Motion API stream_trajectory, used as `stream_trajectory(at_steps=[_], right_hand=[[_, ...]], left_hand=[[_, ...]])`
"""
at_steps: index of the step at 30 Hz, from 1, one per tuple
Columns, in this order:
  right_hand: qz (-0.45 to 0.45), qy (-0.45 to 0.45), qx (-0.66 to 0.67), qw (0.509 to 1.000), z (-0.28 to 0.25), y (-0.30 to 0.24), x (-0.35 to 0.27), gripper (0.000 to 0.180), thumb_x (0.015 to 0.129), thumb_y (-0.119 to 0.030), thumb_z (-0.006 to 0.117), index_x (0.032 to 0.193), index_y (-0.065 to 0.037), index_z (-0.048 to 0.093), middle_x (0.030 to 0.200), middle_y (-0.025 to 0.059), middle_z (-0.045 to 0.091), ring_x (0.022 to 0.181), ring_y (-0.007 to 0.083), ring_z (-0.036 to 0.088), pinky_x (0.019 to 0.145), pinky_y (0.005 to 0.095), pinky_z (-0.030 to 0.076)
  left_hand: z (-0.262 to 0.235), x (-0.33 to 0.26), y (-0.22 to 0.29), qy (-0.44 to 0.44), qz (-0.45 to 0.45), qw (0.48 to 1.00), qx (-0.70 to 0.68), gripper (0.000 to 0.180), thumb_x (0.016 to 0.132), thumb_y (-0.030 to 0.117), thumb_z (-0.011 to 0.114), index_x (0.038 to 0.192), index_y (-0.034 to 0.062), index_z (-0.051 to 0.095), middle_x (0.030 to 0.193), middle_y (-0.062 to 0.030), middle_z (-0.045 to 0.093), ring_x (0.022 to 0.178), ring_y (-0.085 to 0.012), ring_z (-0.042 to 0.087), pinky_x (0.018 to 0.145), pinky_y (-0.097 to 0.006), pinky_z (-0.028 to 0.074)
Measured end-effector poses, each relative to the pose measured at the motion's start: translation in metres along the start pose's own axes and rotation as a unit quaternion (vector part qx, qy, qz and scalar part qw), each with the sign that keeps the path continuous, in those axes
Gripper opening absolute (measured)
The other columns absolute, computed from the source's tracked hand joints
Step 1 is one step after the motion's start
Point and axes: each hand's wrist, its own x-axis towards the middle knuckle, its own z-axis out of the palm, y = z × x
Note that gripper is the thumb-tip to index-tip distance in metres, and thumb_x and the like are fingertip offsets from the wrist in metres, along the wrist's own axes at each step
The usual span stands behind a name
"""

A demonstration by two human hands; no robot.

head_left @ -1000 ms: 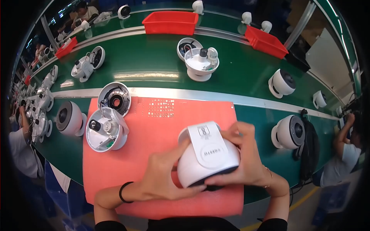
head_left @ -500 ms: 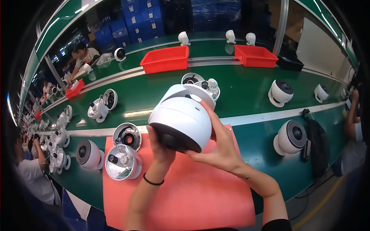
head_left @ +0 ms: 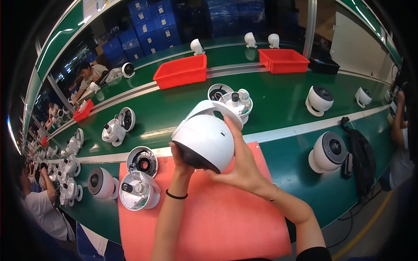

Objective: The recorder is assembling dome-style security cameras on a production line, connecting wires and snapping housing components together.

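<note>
Both my hands hold a white ball-shaped camera [head_left: 207, 137] above a pink mat [head_left: 204, 226]. Its black face tilts down and to the left; its curved bracket arches over the top. My left hand [head_left: 182, 163] grips the lower left side, the fingers partly hidden by the ball. My right hand [head_left: 244, 167] wraps round the right side, with fingers up near the bracket and the thumb underneath. On the mat's left side lies an opened camera housing [head_left: 139, 190] with its inner parts showing. A round black-lined cover [head_left: 143, 162] leans behind it.
A finished-looking camera [head_left: 327, 152] stands at right, beside a black bag [head_left: 362, 156]; another camera [head_left: 102, 183] is at left. On the green belt are opened cameras [head_left: 237, 102] and a whole one [head_left: 319, 101]. Farther back sit red bins [head_left: 180, 71]. Co-workers sit at left and right.
The view has shifted a little. The held camera has turned slightly and sits a bit lower against the belt, with the opened camera behind it more exposed. Both hands keep their grip.
</note>
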Motion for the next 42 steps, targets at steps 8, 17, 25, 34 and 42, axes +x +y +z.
stream_trajectory(at_steps=[8,17,25,34,42], right_hand=[[0.273,0.032,0.550,0.788,-0.046,0.018,0.013,0.063,0.082,-0.043,0.050,0.133,-0.010,0.033,0.129,0.0137,0.041,0.116,0.0258,0.046,0.095,0.0401,0.042],[0.342,-0.016,0.633,0.695,-0.050,0.033,0.014,0.078,0.079,-0.062,0.034,0.134,-0.008,0.029,0.128,0.0194,0.041,0.108,0.0383,0.051,0.085,0.0472,0.049],[0.356,-0.019,0.614,0.704,-0.047,0.025,0.014,0.076,0.079,-0.062,0.035,0.133,-0.008,0.033,0.125,0.0198,0.044,0.106,0.0377,0.052,0.085,0.0459,0.049],[0.364,0.154,0.486,0.779,-0.069,0.019,-0.039,0.056,0.085,-0.042,0.046,0.131,-0.014,0.035,0.133,0.0081,0.039,0.124,0.0259,0.037,0.100,0.0469,0.032],[0.420,0.313,0.489,0.697,-0.103,0.043,-0.086,0.060,0.084,-0.034,0.057,0.131,-0.009,0.029,0.133,0.0121,0.033,0.123,0.0290,0.035,0.104,0.0436,0.030]], left_hand=[[0.062,-0.015,0.060,-0.205,-0.061,0.975,0.056,0.090,0.077,0.070,0.040,0.137,0.0170,-0.001,0.143,-0.0211,0.013,0.128,-0.0405,0.025,0.096,-0.055,0.032],[0.081,-0.034,0.077,-0.232,-0.063,0.968,0.073,0.083,0.079,0.066,0.043,0.136,0.0194,0.004,0.145,-0.0224,-0.002,0.131,-0.0408,0.017,0.102,-0.053,0.020],[0.094,-0.040,0.089,-0.168,-0.111,0.977,0.077,0.078,0.083,0.054,0.049,0.136,0.0161,0.005,0.145,-0.0211,0.002,0.130,-0.0385,0.020,0.102,-0.051,0.021],[0.053,-0.004,0.042,-0.031,-0.221,0.972,0.069,0.064,0.085,0.022,0.055,0.132,0.0138,0.013,0.138,-0.0223,0.022,0.127,-0.0362,0.029,0.101,-0.045,0.028],[0.076,0.084,-0.094,0.055,-0.341,0.937,-0.049,0.097,0.072,0.018,0.073,0.134,0.0108,-0.002,0.128,-0.0261,0.028,0.112,-0.0367,0.043,0.091,-0.041,0.042]])
